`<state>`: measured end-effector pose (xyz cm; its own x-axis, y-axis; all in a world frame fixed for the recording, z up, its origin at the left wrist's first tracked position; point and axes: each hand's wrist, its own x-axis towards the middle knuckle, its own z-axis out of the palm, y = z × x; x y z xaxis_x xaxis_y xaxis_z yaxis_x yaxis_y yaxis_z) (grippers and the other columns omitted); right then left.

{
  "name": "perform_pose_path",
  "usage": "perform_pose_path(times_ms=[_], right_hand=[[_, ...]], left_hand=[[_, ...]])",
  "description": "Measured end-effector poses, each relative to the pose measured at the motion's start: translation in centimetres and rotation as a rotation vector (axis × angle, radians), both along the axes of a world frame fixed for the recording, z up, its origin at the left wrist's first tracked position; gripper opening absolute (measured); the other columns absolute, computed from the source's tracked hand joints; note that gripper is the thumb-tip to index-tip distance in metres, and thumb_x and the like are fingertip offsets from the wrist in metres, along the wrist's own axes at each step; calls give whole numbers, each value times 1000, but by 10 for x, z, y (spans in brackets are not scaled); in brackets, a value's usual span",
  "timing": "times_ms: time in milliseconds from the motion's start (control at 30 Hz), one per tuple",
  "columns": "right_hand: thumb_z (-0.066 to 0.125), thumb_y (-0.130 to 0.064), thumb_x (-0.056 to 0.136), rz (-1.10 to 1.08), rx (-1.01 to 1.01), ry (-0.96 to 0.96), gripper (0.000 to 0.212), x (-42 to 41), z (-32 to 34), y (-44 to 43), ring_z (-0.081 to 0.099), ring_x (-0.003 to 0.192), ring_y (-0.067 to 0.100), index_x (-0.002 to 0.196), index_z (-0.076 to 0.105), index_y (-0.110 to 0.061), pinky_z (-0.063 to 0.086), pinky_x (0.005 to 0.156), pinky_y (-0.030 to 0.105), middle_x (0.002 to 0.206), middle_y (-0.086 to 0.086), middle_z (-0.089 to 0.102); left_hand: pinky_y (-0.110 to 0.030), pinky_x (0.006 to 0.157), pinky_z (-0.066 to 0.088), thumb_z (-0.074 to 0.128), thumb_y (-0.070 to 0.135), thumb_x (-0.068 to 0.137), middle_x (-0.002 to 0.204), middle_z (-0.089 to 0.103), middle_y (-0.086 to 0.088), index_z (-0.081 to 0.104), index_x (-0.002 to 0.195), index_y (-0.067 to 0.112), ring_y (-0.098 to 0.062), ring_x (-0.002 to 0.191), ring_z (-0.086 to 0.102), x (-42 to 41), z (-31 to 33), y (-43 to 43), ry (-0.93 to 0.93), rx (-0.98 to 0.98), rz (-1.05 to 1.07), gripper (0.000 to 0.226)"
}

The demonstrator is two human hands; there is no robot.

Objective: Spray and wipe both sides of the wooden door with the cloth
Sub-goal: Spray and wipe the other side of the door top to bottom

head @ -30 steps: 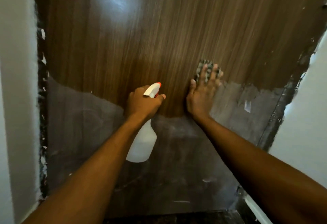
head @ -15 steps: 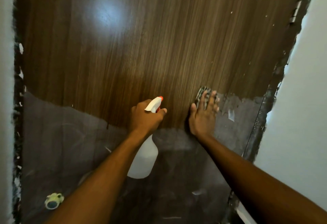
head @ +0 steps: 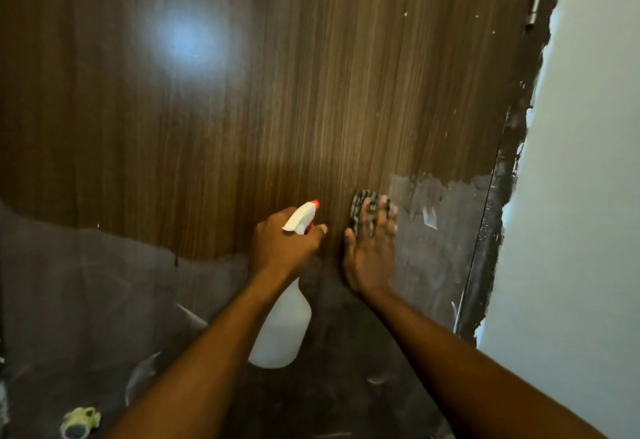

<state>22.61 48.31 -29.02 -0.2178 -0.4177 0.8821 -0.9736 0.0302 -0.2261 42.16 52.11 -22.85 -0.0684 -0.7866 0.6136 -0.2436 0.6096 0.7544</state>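
The door (head: 311, 92) is standing tall right in front of both hands. The right hand (head: 370, 251) is lying flat with straight fingers, pressing the cloth (head: 358, 203) against the door. The left hand (head: 280, 248), just beside it, is gripping the bottle (head: 282, 331), with the nozzle pointing at the door.

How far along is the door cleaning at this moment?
Done: the door shows clean wood grain up top. In hand: the right hand presses the cloth at the grey film edge; the left hand grips the spray bottle. Left: the grey lower part and the unseen other side.
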Motion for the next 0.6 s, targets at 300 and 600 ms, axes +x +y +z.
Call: perform_pose_path(times_ms=[300,600], right_hand=[[51,-29,100,229,-131,571,67,-39,14,-13,10,153,38,158,18,-23,8,123,56,167,7,6],[27,-41,102,-41,-186,-144,61,-109,64,-2,-3,154,33,159,14,-23,-3,124,47,168,9,4]], left_hand=[[-31,87,52,71,33,80,114,67,-4,59,124,15,-18,103,62,-43,2,8,-24,-42,2,49],[-43,94,51,72,29,79,121,61,-8,51,129,14,-23,108,59,-91,-7,14,135,129,-95,56]])
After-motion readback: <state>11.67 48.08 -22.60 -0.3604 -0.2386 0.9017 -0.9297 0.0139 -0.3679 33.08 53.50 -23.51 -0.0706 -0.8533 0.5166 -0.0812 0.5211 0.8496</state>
